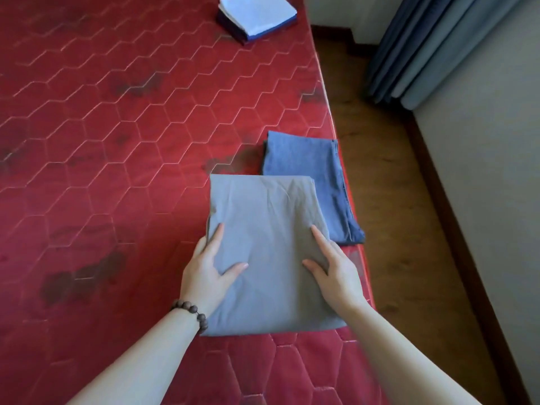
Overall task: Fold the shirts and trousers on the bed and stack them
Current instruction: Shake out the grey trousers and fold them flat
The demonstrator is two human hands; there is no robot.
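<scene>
Both hands lie flat with straight fingers, left hand and right hand pressing the folded grey cotton garment on the red quilted bed. Just beyond it lies a folded blue denim garment; far off, a white-topped folded stack.

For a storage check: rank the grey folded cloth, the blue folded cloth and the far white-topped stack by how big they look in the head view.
1. grey folded cloth
2. blue folded cloth
3. white-topped stack, though it lies farthest away and is cut by the frame's edge, so unsure.
</scene>
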